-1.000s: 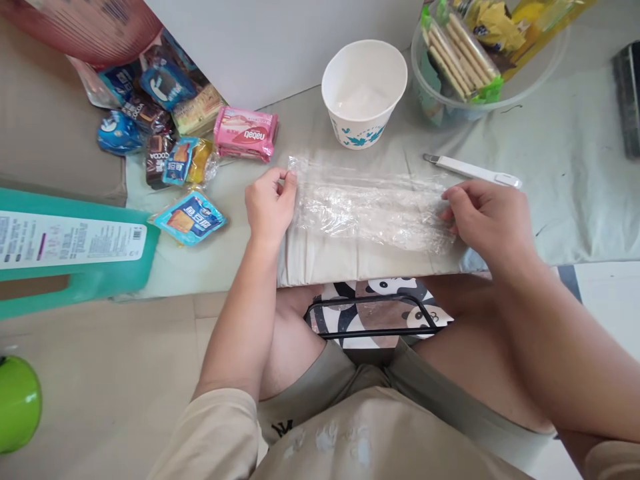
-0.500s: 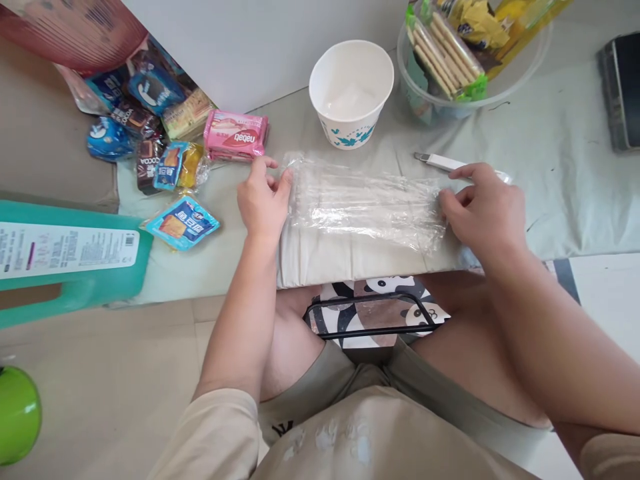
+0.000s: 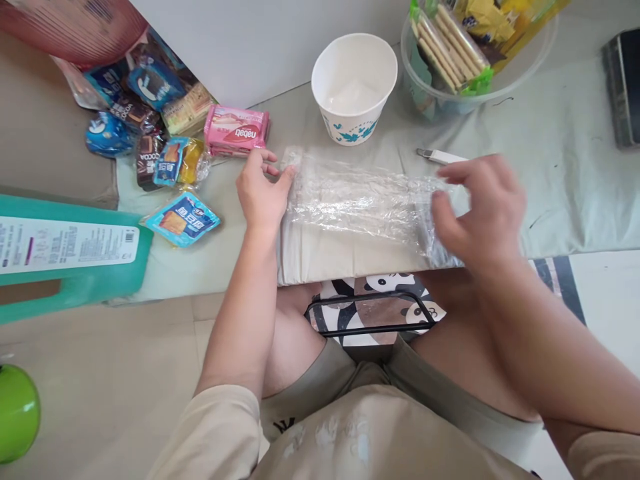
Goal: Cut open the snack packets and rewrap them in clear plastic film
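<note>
A crinkled clear plastic bag [image 3: 350, 200] lies flat on the cloth-covered table in front of me. At its left end is my left hand [image 3: 260, 190], thumb touching the edge, the other fingers apart from it. My right hand [image 3: 480, 207], smeared by motion, is over the right end with thumb and fingers apart. Whether it touches the plastic I cannot tell. Just beyond that hand lies a white utility knife [image 3: 443, 157], its handle partly hidden. Behind the bag stands a white paper cup [image 3: 353, 90] with a teal leaf pattern.
A clear plastic tub [image 3: 530, 70] holds wrapped biscuit sticks [image 3: 447, 53]. To the left lie a pink wafer pack [image 3: 237, 128], a blue snack packet [image 3: 183, 219] and several other packets. A teal jug [image 3: 127, 280] lies at the left edge, a dark phone [image 3: 625, 87] at the right.
My right hand has lifted and its fingers have spread. The bag's right end has shifted and bunched slightly. My left hand stays nearly in place.
</note>
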